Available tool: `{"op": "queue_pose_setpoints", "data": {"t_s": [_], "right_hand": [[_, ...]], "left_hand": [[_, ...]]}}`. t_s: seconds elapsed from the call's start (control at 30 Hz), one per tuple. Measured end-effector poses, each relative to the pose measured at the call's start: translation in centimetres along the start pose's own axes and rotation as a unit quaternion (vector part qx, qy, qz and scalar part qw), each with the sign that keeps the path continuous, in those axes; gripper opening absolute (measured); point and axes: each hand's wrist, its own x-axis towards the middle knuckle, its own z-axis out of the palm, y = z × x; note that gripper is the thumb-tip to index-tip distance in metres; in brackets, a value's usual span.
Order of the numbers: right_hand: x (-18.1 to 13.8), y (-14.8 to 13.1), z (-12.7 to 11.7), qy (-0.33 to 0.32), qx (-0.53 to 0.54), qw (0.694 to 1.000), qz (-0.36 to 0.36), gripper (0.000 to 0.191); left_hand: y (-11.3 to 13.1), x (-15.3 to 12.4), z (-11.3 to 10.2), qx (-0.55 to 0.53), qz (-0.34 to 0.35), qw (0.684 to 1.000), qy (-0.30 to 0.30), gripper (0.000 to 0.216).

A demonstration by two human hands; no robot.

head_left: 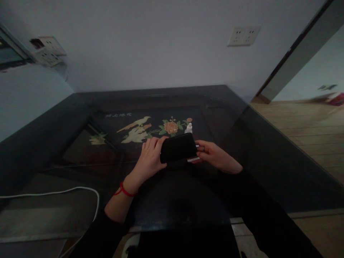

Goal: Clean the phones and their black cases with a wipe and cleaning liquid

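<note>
The left hand is gripping a black slab, a flat, phone-like object, by its left end, with fingers lying along the upper side and the thumb pressing below. The slab is being held over the middle of the desk, between its far and near edges, and is tilting slightly upward toward its right end. The right hand is standing narrow at the slab's right end, its thumb and fingers holding a white object; the slab and fingers are hiding most of this object, so its full shape is not showing. A ring is encircling one right finger, and a red cord bracelet is circling the left wrist. Just beyond the slab, toward the far edge, a small bottle with a white cap is standing upright, its lower part being hidden. A picture of a bird and a large flower is adorning the desk's far half. Near the near-left corner, a white cable is curving across the desk and running down over the near edge. Wall sockets are sitting above the far-right corner.
</note>
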Motion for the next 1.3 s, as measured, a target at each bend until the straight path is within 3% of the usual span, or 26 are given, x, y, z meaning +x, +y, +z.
{"op": "queue_pose_setpoints", "data": {"t_s": [0.17,0.4,0.63,1.07,1.3], "right_hand": [[0.2,0.4,-0.6,0.005,-0.085,0.996,0.014,0.029],[0.5,0.8,-0.4,0.052,-0.162,0.985,-0.013,0.028],[0.7,1.3,-0.1,0.045,-0.106,0.993,0.001,0.025],[-0.2,-0.3,-0.2,0.021,-0.016,0.997,0.068,0.034],[-0.7,-0.4,-1.0,-0.043,-0.054,0.992,0.107,0.037]], "left_hand": [[0.3,-0.1,-0.2,0.084,0.028,0.996,0.002,0.075],[0.4,-0.2,-0.6,0.122,0.053,0.991,0.019,0.073],[-0.1,-0.2,-0.1,0.074,0.049,0.996,0.018,0.072],[-0.7,0.0,0.7,-0.132,0.035,0.99,-0.036,0.078],[-1.0,0.1,0.3,-0.069,0.06,0.994,-0.056,0.075]]}}
